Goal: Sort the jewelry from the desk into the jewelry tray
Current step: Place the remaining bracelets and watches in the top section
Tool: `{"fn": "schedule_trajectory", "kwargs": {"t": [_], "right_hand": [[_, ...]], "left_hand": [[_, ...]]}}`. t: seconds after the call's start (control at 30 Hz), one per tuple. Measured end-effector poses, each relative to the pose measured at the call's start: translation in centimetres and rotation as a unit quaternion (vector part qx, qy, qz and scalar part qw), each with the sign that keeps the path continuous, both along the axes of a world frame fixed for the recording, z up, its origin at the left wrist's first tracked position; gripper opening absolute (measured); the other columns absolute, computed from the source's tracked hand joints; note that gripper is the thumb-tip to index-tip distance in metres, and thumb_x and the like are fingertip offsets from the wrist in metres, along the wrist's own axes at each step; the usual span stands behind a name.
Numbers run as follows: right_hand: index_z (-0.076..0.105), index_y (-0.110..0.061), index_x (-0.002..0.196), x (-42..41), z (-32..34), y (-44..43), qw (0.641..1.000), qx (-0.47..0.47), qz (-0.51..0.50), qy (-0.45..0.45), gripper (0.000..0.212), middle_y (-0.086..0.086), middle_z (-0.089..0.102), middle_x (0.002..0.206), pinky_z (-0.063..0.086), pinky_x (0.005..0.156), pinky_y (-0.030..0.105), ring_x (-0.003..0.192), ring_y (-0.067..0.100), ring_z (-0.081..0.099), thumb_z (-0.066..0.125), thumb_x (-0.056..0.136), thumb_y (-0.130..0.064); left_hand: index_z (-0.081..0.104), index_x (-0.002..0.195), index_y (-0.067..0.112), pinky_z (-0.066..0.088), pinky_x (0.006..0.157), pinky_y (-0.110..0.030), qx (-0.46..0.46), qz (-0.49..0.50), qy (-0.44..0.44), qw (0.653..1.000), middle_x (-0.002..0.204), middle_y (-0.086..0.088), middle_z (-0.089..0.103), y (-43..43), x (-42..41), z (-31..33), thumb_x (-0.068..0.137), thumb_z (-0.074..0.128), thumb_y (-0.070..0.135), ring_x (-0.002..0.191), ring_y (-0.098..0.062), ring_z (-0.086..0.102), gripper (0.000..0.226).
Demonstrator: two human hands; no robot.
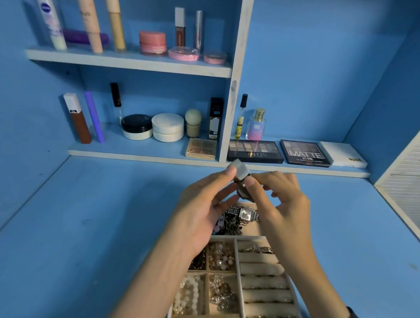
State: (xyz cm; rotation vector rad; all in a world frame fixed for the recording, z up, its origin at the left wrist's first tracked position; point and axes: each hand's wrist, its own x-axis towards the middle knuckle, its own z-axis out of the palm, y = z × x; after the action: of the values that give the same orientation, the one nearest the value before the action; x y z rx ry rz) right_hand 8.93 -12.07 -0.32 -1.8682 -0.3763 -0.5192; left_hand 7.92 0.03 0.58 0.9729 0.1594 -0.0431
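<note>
Both my hands hold a dark watch point(241, 178) with a square grey face above the far end of the beige jewelry tray point(239, 250). My left hand point(203, 210) pinches its left side and my right hand point(277, 199) pinches its right side and strap. Under them, in the tray's far compartment, lies a silver metal-band watch point(246, 213) beside dark tangled pieces point(230, 224). The tray's small compartments hold beads, pearls and earrings point(220, 259); the ring rolls point(265, 289) on the right carry a few rings.
The blue desk point(80, 223) stretches to both sides of the tray. Behind it, low shelves carry eyeshadow palettes point(255, 150), powder jars point(167, 127), perfume bottles point(256, 125) and tubes. A white slatted panel point(419, 175) stands at the right edge.
</note>
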Motion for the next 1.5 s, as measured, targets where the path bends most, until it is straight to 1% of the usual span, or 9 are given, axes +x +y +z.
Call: {"fn": "schedule_trajectory", "kwargs": {"t": [0.2,0.4,0.6,0.67,0.77,0.87,0.97,1.33,1.5], "right_hand": [[0.073,-0.027,0.079,-0.2,-0.5,0.2,0.983,0.140,0.052,0.102,0.013,-0.011,0.067,0.075,0.043,0.078,0.035,0.086,0.022,0.056,0.064,0.085,-0.021],[0.072,-0.019,0.077,-0.4,0.0,0.3,0.965,0.196,0.083,0.150,0.025,0.006,0.068,0.083,0.043,0.078,0.042,0.086,0.028,0.057,0.061,0.078,-0.041],[0.069,-0.009,0.073,-0.4,0.5,-0.3,0.955,0.216,0.101,0.177,0.012,0.010,0.069,0.070,0.046,0.065,0.022,0.067,0.016,0.061,0.067,0.081,-0.018],[0.065,-0.008,0.068,-0.2,0.8,-0.7,0.943,0.245,0.113,0.194,0.016,-0.003,0.066,0.057,0.043,0.057,0.009,0.055,0.003,0.058,0.061,0.083,-0.006],[0.066,-0.016,0.060,0.0,1.1,-1.1,0.939,0.230,0.140,0.215,0.015,-0.009,0.061,0.056,0.040,0.059,0.013,0.053,0.000,0.052,0.063,0.074,-0.013],[0.064,-0.020,0.056,0.2,1.1,-1.4,0.939,0.197,0.144,0.241,0.014,-0.010,0.057,0.057,0.034,0.068,0.027,0.059,0.004,0.050,0.059,0.069,-0.023],[0.061,-0.019,0.060,0.3,0.9,-1.5,0.940,0.163,0.155,0.256,0.011,-0.005,0.053,0.060,0.032,0.071,0.030,0.065,0.010,0.045,0.058,0.069,-0.024],[0.060,-0.017,0.069,0.7,0.3,-1.9,0.933,0.154,0.208,0.250,0.013,-0.004,0.057,0.068,0.035,0.072,0.028,0.071,0.011,0.047,0.063,0.070,-0.029],[0.052,-0.021,0.116,0.8,0.2,-2.3,0.907,0.154,0.302,0.251,0.056,0.009,0.055,0.083,0.047,0.071,0.024,0.079,0.016,0.058,0.071,0.066,-0.005]], "left_hand": [[0.067,0.078,0.004,0.056,0.074,-0.022,-0.043,0.045,0.005,0.998,0.077,-0.009,0.071,-0.4,0.0,0.0,0.068,0.069,0.006,0.071,-0.016,0.067,0.011],[0.054,0.091,0.014,0.053,0.058,-0.022,0.004,0.045,-0.002,0.999,0.080,-0.009,0.069,0.1,-0.1,0.2,0.054,0.076,0.013,0.065,-0.014,0.064,0.043],[0.058,0.087,0.019,0.036,0.049,-0.019,0.146,0.066,-0.028,0.987,0.060,0.009,0.053,0.3,-0.3,0.2,0.073,0.074,0.018,0.050,-0.006,0.042,0.022],[0.062,0.091,0.020,0.040,0.053,-0.014,0.189,0.085,-0.050,0.977,0.067,0.011,0.056,0.5,-0.3,0.4,0.077,0.071,0.026,0.055,0.000,0.050,0.018],[0.067,0.094,0.026,0.039,0.064,-0.002,0.274,0.016,-0.077,0.958,0.088,0.015,0.066,0.6,-0.5,0.8,0.080,0.063,0.038,0.077,0.013,0.057,0.019],[0.068,0.080,0.020,0.037,0.076,-0.019,0.315,-0.070,-0.065,0.944,0.091,-0.002,0.069,0.8,-0.8,0.7,0.073,0.064,0.048,0.094,-0.009,0.061,0.029],[0.069,0.074,0.017,0.039,0.088,-0.033,0.310,-0.082,-0.066,0.945,0.091,-0.015,0.068,1.1,-0.7,0.5,0.069,0.069,0.044,0.097,-0.027,0.061,0.028],[0.069,0.078,0.009,0.041,0.087,-0.032,0.276,-0.047,-0.075,0.957,0.083,-0.011,0.067,0.9,-0.5,0.2,0.068,0.069,0.038,0.083,-0.016,0.060,0.030],[0.070,0.066,0.012,0.051,0.064,-0.022,0.110,-0.014,-0.021,0.994,0.069,-0.003,0.066,0.9,-0.3,0.4,0.067,0.068,0.035,0.064,-0.008,0.061,0.023]]}}
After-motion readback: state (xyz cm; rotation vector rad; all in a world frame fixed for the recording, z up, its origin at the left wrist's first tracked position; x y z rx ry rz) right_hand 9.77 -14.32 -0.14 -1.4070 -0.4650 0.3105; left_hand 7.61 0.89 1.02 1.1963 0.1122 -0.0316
